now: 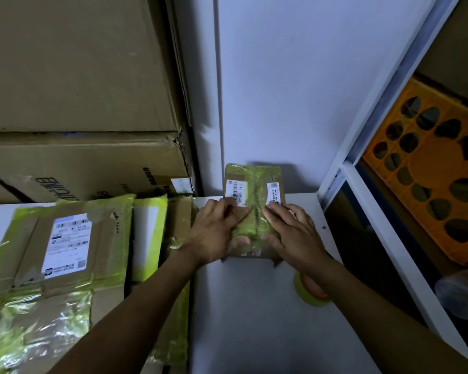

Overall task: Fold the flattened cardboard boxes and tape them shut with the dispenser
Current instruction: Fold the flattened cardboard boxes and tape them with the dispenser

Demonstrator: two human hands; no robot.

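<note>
The small cardboard box (253, 184) is matt brown under glossy, wrinkled yellow-green tape. The bench (254, 319) looks smooth, matt white. The crate (430, 168) is orange plastic.
</note>
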